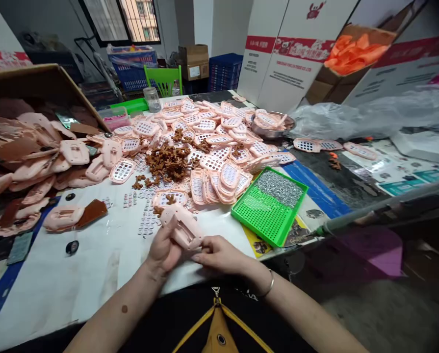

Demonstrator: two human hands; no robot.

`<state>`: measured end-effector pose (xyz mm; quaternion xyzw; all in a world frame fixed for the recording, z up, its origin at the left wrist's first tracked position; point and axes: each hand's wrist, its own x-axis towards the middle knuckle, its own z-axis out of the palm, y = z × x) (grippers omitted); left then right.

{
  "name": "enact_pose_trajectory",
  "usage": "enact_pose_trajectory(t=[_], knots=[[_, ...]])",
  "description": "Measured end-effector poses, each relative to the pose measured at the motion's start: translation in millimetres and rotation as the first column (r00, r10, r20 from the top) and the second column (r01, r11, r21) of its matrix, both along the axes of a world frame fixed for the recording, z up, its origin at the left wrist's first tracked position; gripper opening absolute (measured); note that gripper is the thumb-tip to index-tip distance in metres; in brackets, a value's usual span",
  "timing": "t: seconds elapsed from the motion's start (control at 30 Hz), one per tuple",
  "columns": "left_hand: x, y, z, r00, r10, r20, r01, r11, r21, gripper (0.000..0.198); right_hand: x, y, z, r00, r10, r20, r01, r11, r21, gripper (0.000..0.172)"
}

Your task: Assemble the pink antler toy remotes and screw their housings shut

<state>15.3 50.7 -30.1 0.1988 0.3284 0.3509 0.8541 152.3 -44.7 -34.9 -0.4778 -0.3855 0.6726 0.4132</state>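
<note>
My left hand (164, 250) is closed around a pale pink plastic toy phone shell (182, 226). The shell is tilted, with its recessed slot side facing up. At its lower right end, my right hand (219, 253) has curled fingers and a thumb pinched at the edge; anything small between them is hidden. Just beyond the hands lie a pink keypad shell (170, 198), small printed key pieces (147, 220) and a heap of brown rubber key pads (169, 163). Overlapping pink front shells (219, 184) sit to the right of that heap.
A green perforated tray (261, 211) of small metal screws (281, 188) stands at the right. At the left, a tipped cardboard box (53, 78) spills pink shells. A metal bowl (274, 130) and a large pile of keypad shells (204, 125) are farther back.
</note>
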Motion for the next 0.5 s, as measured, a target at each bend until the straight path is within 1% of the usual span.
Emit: enact_pose_trajectory(t=[0.03,0.07,0.1,0.17,0.2,0.27,0.3,0.33,0.37,0.4,0.43,0.47,0.5], knots=[[0,2,6.6,0.999,0.045,-0.009,-0.045,0.999,-0.017,0.029,7,-1,8.9,0.998,0.031,0.061,-0.030,0.999,-0.017,0.051],[0,4,12.6,0.996,0.085,-0.020,-0.085,0.996,-0.028,0.027,16,-2,17.0,0.993,0.021,0.115,-0.018,0.999,-0.031,0.050],[1,4,17.6,0.993,0.111,-0.034,-0.112,0.993,-0.035,0.025,24,-5,24.3,0.986,-0.018,0.166,0.024,0.999,-0.032,0.051],[2,2,23.8,0.991,0.108,-0.072,-0.112,0.992,-0.049,0.022,40,-13,36.9,0.957,-0.141,0.252,0.142,0.990,0.014,0.053],[3,-1,25.0,0.992,0.085,-0.090,-0.091,0.994,-0.056,0.020,47,-19,42.8,0.935,-0.196,0.295,0.184,0.981,0.066,0.052],[5,-7,24.3,0.993,0.020,-0.115,-0.028,0.997,-0.066,0.019,55,-36,55.3,0.876,-0.296,0.381,0.222,0.948,0.227,0.045],[6,-10,23.0,0.992,-0.015,-0.127,0.006,0.997,-0.071,0.020,58,-46,62.1,0.833,-0.366,0.415,0.235,0.913,0.333,0.039],[7,-13,21.7,0.989,-0.048,-0.141,0.038,0.997,-0.073,0.021,60,-57,69.0,0.772,-0.468,0.431,0.260,0.850,0.458,0.032],[9,-15,20.7,0.984,-0.080,-0.159,0.069,0.995,-0.073,0.021,62,-68,75.7,0.685,-0.601,0.411,0.299,0.747,0.594,0.025],[11,-17,20.1,0.977,-0.119,-0.177,0.108,0.992,-0.071,0.022,64,-79,81.9,0.563,-0.751,0.345,0.347,0.594,0.726,0.019],[13,-19,20.1,0.968,-0.158,-0.194,0.148,0.987,-0.065,0.023,67,-89,87.3,0.405,-0.883,0.235,0.389,0.399,0.830,0.013],[16,-20,20.6,0.958,-0.200,-0.207,0.193,0.980,-0.056,0.024,72,-98,91.3,0.223,-0.971,0.088,0.409,0.175,0.896,0.009],[20,-21,21.7,0.945,-0.243,-0.217,0.239,0.970,-0.046,0.025,79,-106,93.9,0.068,-0.997,-0.042,0.410,-0.010,0.912,0.009]])
